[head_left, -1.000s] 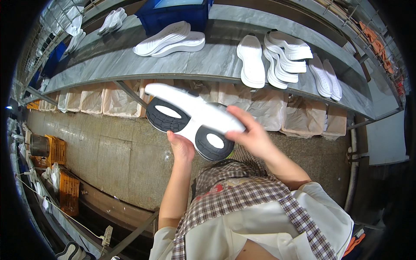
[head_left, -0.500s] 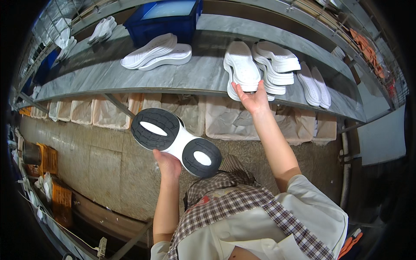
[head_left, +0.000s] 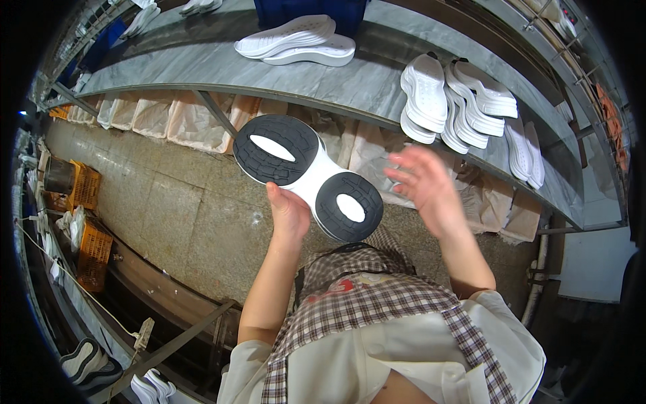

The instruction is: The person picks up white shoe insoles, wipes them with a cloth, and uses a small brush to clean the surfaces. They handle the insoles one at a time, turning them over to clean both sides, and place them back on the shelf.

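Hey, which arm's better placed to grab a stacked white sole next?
Probably the right: your right grip looks empty and nearer the stacked white soles, while your left grip holds a black-and-white sole.

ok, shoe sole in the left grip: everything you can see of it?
The shoe sole has a white, foam-looking body and two black, rubbery-looking tread patches, each around a white oval. Tread faces the camera, slanting from upper left (larger patch) to lower right. It's held above the floor; the left grip has its thumb on the lower edge, fingers hidden.
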A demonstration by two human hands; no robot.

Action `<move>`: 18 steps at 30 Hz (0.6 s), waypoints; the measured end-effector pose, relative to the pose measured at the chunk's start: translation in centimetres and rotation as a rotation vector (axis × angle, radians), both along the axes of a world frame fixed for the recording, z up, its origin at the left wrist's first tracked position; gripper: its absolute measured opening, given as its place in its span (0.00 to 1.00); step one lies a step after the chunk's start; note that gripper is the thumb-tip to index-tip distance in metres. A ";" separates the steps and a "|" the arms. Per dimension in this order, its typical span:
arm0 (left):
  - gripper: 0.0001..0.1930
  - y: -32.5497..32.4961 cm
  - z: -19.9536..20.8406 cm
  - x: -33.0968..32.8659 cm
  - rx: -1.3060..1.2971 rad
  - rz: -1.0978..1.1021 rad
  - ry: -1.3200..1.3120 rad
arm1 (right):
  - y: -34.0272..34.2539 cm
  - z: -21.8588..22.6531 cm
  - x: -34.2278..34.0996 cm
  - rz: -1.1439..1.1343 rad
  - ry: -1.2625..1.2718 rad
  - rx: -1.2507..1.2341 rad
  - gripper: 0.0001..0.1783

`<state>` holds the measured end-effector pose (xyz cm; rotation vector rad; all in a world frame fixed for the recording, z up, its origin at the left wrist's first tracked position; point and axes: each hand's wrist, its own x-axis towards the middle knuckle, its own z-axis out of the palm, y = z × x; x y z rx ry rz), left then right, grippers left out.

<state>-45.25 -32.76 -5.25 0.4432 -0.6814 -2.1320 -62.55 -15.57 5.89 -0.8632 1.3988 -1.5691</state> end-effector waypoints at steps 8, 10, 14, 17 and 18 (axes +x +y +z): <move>0.38 0.5 0.4 1.5 -0.085 0.040 0.101 | -1.9 -2.0 7.8 0.035 1.168 0.161 0.45; 0.31 0.6 0.8 2.1 -0.116 0.017 0.022 | -1.8 -2.3 7.9 -0.040 1.119 0.049 0.44; 0.21 0.6 1.8 2.3 -0.059 0.050 0.000 | -2.0 -1.5 6.2 -0.217 -0.163 0.075 0.34; 0.18 0.5 2.5 2.1 -0.025 0.011 0.048 | -2.8 -0.2 2.0 -0.341 -0.479 -0.186 0.30; 0.18 0.5 2.6 2.1 -0.026 0.003 0.073 | -3.0 0.3 0.1 -0.296 -0.617 -0.325 0.32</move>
